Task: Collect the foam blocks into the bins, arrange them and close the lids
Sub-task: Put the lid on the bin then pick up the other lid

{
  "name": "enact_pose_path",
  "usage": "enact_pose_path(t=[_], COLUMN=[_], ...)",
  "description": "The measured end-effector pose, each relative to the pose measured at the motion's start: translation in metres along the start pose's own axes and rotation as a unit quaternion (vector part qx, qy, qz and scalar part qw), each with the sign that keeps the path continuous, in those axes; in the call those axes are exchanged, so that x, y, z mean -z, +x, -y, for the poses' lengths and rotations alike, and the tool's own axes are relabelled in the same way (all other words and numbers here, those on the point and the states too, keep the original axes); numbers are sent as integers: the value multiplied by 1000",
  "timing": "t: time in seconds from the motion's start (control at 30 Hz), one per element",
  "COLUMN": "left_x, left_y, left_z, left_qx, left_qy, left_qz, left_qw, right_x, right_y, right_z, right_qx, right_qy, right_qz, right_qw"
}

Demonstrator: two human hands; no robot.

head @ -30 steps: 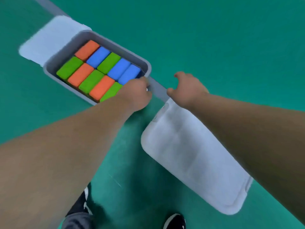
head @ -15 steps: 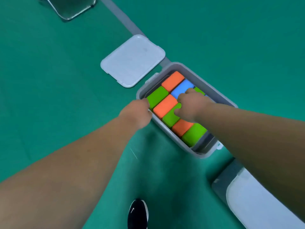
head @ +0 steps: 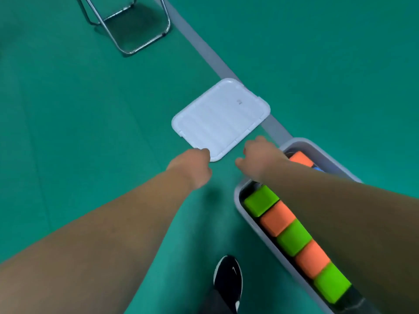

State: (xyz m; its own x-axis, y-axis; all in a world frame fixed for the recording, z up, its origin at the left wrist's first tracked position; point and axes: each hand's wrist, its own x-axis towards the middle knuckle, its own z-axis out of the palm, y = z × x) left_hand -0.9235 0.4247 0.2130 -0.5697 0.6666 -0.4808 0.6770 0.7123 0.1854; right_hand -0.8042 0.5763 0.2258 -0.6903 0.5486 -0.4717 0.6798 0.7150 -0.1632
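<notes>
a: status on this bin?
b: near to far. shoe (head: 227,277) at the bottom edge, on green floor. right of it is the bin (head: 326,160), open, with foam blocks (head: 278,217) packed tight. the near row reads green, orange, green, orange, green, tops level. one more orange and a sliver of blue show past the right forearm. the rest of the bin is hidden under that arm.
a: loose blocks?
b: none on the floor in view, so collect and arrange look done for this bin. lid is not on yet. other bins aren't in frame, can't speak for them.
a: hands?
b: left hand (head: 192,164) sits at the near corner of the lid (head: 221,118), fingers curled down at the edge. the back of the hand hides the fingertips, so real pinch or just contact: can't tell. right hand (head: 260,157) is between lid and bin, fingers loosely curled, thumb out toward the lid. it holds nothing and is just short of the near edge.
a: lid pose?
b: flat on the floor, just beyond the bin's far-left end and apart from it, ribbed face up. long axis runs near-left to far-right. the bin's runs near-right to far-left, so roughly crosswise. i'd expect about a quarter turn before it drops on.
a: behind it?
b: grey floor line (head: 198,46) passes under the lid's far corner and heads toward the bin. chair frame (head: 128,52) is well beyond, top left.
</notes>
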Motion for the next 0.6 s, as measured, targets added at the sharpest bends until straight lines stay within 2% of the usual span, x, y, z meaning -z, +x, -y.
enact_pose_path(t=[0.33,0.6], left_x=[-67,-150], left_y=[116,212], left_z=[63,97], left_qx=[5,-59], left_qy=[-24,22], left_qz=[52,51], left_qw=[998,997], right_x=[-61,-142], right_y=[115,193], right_z=[12,25], right_qx=[-28,-58], right_qy=[-16,7], right_qz=[25,21], right_qw=[999,998])
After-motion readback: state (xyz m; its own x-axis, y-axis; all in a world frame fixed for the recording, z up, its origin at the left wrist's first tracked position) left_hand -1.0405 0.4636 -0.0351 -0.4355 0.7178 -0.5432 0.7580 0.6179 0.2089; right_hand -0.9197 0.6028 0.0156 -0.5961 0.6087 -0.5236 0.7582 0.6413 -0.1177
